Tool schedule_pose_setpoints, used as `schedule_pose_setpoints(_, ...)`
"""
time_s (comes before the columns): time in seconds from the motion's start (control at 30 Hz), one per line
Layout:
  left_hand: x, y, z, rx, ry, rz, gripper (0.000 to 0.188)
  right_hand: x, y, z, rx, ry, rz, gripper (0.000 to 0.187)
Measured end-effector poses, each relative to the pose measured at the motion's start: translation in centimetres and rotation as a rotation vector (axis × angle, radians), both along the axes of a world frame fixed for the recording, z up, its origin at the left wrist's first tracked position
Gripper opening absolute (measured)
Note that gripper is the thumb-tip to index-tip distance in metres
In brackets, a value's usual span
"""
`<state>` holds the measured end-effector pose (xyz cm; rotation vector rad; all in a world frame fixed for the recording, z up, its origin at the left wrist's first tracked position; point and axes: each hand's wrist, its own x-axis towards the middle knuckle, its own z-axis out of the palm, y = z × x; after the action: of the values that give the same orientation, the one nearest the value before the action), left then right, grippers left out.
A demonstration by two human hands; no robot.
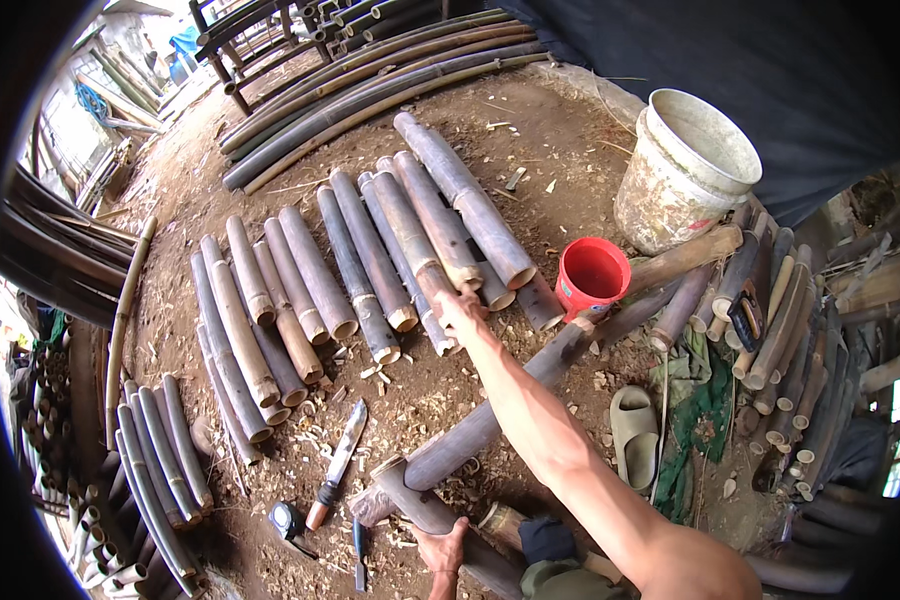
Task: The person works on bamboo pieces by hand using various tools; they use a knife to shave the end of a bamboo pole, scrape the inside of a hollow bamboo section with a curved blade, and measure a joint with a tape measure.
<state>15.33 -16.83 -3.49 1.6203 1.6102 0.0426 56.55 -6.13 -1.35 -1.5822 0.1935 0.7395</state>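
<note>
My right hand (462, 314) reaches forward, its fingers closed round the near end of a cut bamboo length (406, 225) lying in the row. Close to me, my left hand (442, 548) grips a thick bamboo piece (422, 503), which rests across a long bamboo pole (470, 440). Left of that hand lie a big knife (342, 458) with a brown handle, a tape measure (286, 519), and a narrow tool with a blue handle (358, 545). The fingers of my right hand are partly hidden by the hand itself.
A red bucket (592, 277) and a dirty white pail (682, 180) stand at the right. Below them lie a green sandal (633, 432), green netting (703, 410) and a handsaw (745, 318) on stacked bamboo. More poles (390, 95) lie at the back. Shavings litter the dirt floor.
</note>
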Motion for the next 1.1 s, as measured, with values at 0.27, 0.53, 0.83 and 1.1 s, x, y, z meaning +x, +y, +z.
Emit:
schedule_pose_setpoints(0.27,1.4,1.5,0.1,-0.025,-0.194,0.013,0.102,-2.0,-7.4,-1.9,-0.443,-0.681,0.626,0.069)
schedule_pose_setpoints(0.53,-1.2,-0.6,-2.2,-0.073,-0.377,0.067,0.091,-18.9,-20.8,1.3,-0.347,-0.824,0.693,0.050)
schedule_pose_setpoints(0.83,-1.5,-1.3,-2.9,-0.261,-0.655,0.216,0.082,-23.8,-31.8,-2.8,-0.707,-0.902,0.558,0.058)
schedule_pose_setpoints(1.1,-1.6,0.4,-2.8,-0.315,-0.697,0.074,0.079,-23.8,-33.0,-4.1,-0.779,-0.886,0.610,0.056)
